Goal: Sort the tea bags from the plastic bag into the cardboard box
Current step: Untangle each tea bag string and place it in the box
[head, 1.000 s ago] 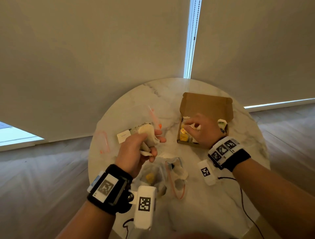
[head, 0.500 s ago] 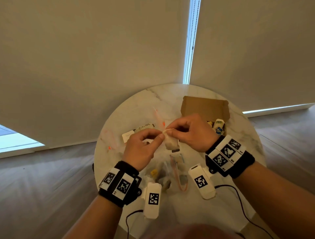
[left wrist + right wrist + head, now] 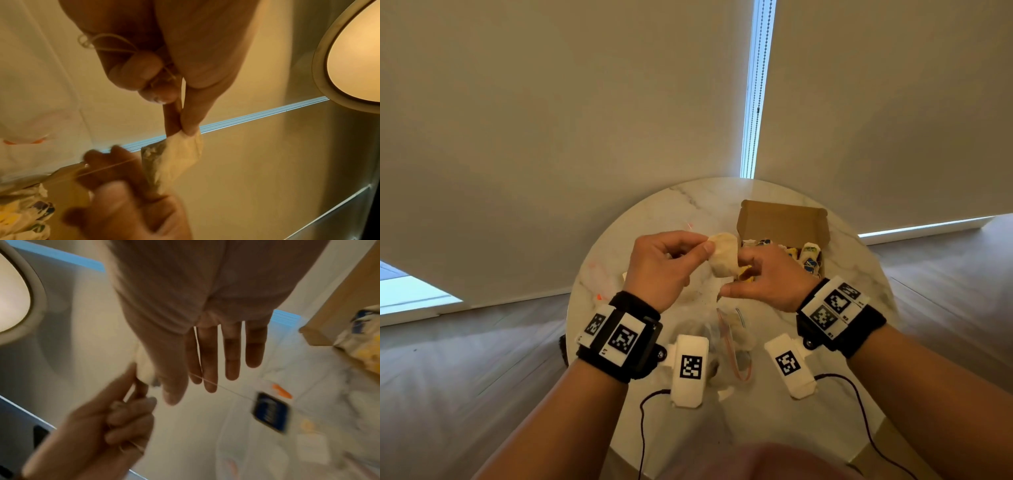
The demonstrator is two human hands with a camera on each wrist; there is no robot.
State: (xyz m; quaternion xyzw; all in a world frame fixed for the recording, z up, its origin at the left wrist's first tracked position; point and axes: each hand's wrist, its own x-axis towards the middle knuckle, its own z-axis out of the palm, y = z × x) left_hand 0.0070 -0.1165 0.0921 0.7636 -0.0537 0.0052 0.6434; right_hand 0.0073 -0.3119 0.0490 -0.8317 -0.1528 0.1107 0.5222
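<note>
- Where the room shows at all, beige roller blinds (image 3: pixel 551 120) fill the far side, with a bright gap and a bead chain (image 3: pixel 756 85) between two of them, and pale wood flooring (image 3: pixel 465 359) runs below.
- A round white marble table (image 3: pixel 654 219) with grey veining stands against the blinds and carries everything else.
- An open cardboard box (image 3: pixel 782 219) sits toward the table's far right edge, its lid flap upright; several tea bags (image 3: pixel 810 255) with yellow and blue wrappers lie inside it.
- A clear plastic bag (image 3: pixel 736 346) with a red-edged seal lies crumpled near the table's near edge, between the two wrists.
- The left hand (image 3: pixel 661 267) is raised above the table's middle, thumb and forefinger pinching the top corner of a pale tea bag (image 3: pixel 724 253); its other fingers are curled round a loop of string (image 3: pixel 107 42).
- The right hand (image 3: pixel 767 277) is just beside it, near the box. Its thumb rests against the tea bag and its fingers are stretched out straight, with a thread running across them to a dark blue tag (image 3: pixel 270 413) hanging over the table.
- Small orange scraps (image 3: pixel 599 296) lie near the table's left edge.
</note>
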